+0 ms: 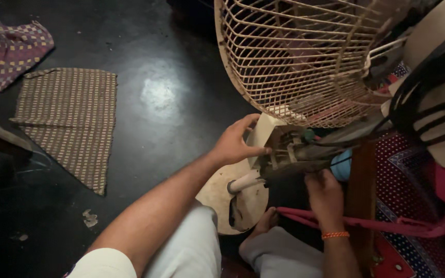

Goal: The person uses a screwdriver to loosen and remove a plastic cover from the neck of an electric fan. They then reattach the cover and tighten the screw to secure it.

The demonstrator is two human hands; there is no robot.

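Note:
A cream table fan lies tilted across my lap, its wire guard (294,56) up top and its round base (233,198) by my knee. My left hand (235,144) grips the cream neck housing (261,135) just below the guard. My right hand (325,198), with an orange thread on the wrist, is curled under the opened dark mechanism (297,154) of the neck. What its fingers hold is hidden. A short cream stem (243,183) sticks out of the base.
A checked brown cloth (70,118) and a purple patterned cloth (6,49) lie on the dark glossy floor at left. A pink frame bar (366,222) and a wooden post (360,206) cross a red patterned mat (413,206) at right.

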